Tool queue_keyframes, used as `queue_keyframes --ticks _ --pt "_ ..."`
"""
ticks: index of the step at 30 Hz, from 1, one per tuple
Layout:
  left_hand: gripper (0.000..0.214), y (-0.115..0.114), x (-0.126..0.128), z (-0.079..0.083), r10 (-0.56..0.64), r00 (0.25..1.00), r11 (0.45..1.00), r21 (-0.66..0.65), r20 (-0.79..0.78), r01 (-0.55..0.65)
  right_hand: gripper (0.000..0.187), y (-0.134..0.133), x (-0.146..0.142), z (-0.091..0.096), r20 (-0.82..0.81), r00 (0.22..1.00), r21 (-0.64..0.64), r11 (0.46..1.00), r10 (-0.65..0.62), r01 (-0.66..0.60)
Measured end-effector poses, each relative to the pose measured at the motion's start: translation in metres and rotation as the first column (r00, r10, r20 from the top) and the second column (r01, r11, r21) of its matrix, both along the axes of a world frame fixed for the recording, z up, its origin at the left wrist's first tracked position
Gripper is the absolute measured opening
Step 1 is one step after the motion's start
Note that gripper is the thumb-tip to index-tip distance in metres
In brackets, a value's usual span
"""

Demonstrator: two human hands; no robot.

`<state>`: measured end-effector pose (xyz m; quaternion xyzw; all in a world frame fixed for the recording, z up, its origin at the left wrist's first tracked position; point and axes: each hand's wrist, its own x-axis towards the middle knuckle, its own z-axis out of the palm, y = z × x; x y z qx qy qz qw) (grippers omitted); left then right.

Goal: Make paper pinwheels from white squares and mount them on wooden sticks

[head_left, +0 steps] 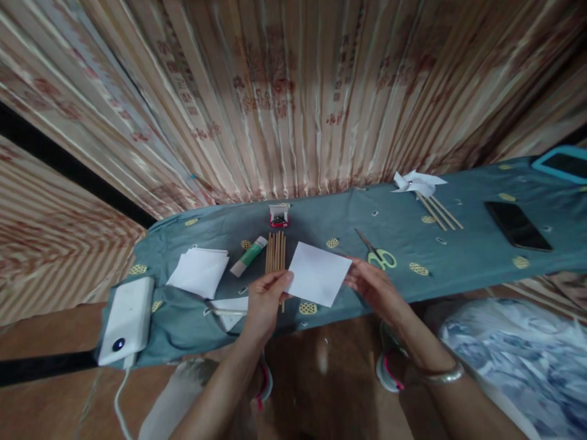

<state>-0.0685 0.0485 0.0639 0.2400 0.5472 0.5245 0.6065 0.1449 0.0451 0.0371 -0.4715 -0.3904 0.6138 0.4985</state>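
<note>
A white square of paper [320, 272] is held over the near edge of a teal-covered board [458, 256]. My left hand [266, 299] pinches its left corner, fingers closed on the sheet. My right hand [373, 286] touches the paper's right corner, fingers partly curled. Just behind the paper lies a row of several wooden sticks [276, 252], with a green glue stick [249, 255] to their left and a small red box of pins [279, 216] beyond. Green-handled scissors [378, 255] lie right of the paper.
A stack of white paper squares [199, 271] and a white power bank [127, 320] with a cable sit at the left end. A finished white paper pinwheel on sticks [419, 184], a black phone [518, 225] and a teal-framed tablet [563, 163] lie to the right. A striped curtain hangs behind.
</note>
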Motion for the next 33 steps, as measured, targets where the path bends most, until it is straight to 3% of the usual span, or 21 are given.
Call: queue_keyframes --ticks 6,10,12,14,15,17,18,20,23,26,28,29,31,33 --pt "0.041 0.007 0.020 -0.013 -0.078 0.997 0.995 -0.054 0.022 0.079 0.036 0.001 0.012 0.009 -0.025 0.997 -0.056 0.996 -0.078 0.076" --pt "0.050 0.008 0.030 -0.019 -0.145 0.989 0.988 -0.041 0.015 0.146 0.034 0.010 0.022 0.000 0.081 0.991 -0.030 0.993 -0.110 0.113" --pt "0.060 0.008 0.033 -0.022 -0.192 0.981 0.981 -0.032 0.018 0.192 0.036 0.012 0.026 -0.002 0.214 0.964 0.056 0.988 -0.156 0.147" --pt "0.069 0.008 0.036 -0.025 -0.196 0.980 0.980 -0.020 0.020 0.197 0.037 0.008 0.028 0.000 0.440 0.857 0.238 0.955 -0.269 0.178" --pt "0.073 0.008 0.038 -0.027 -0.182 0.983 0.983 -0.011 0.026 0.182 0.037 0.003 0.027 0.003 0.555 0.760 0.357 0.922 -0.338 0.149" --pt "0.079 0.007 0.043 -0.030 -0.148 0.988 0.989 0.013 0.041 0.147 0.038 -0.008 0.021 0.007 0.707 0.573 0.544 0.836 -0.415 -0.066" --pt "0.082 0.006 0.045 -0.032 -0.140 0.989 0.990 0.021 0.049 0.140 0.040 -0.014 0.017 0.009 0.749 0.519 0.575 0.793 -0.412 -0.202" --pt "0.088 0.003 0.051 -0.035 -0.149 0.987 0.989 0.023 0.060 0.148 0.040 -0.024 0.008 0.007 0.829 0.406 0.536 0.756 -0.385 -0.377" --pt "0.095 -0.006 0.052 -0.039 -0.190 0.980 0.982 0.008 0.067 0.190 0.026 -0.028 -0.001 -0.003 0.867 0.341 0.491 0.748 -0.364 -0.448" --pt "0.084 -0.012 0.037 -0.039 -0.265 0.963 0.963 0.042 -0.047 0.267 0.020 -0.027 0.002 -0.012 0.859 0.373 0.489 0.776 -0.351 -0.398" --pt "0.065 -0.012 0.023 -0.037 -0.257 0.906 0.935 0.150 -0.336 0.321 0.018 -0.028 0.007 -0.015 0.853 0.409 0.480 0.798 -0.325 -0.366" --pt "0.059 -0.010 0.017 -0.036 -0.199 0.825 0.903 0.228 -0.528 0.364 0.017 -0.029 0.009 -0.016 0.849 0.431 0.470 0.807 -0.305 -0.356" --pt "0.045 -0.007 0.008 -0.034 -0.096 0.597 0.785 0.308 -0.797 0.538 0.015 -0.033 0.013 -0.017 0.839 0.481 0.446 0.827 -0.253 -0.342" --pt "0.032 -0.002 0.007 -0.034 -0.062 0.423 0.650 0.285 -0.904 0.705 0.014 -0.035 0.014 -0.017 0.821 0.532 0.421 0.850 -0.208 -0.317"
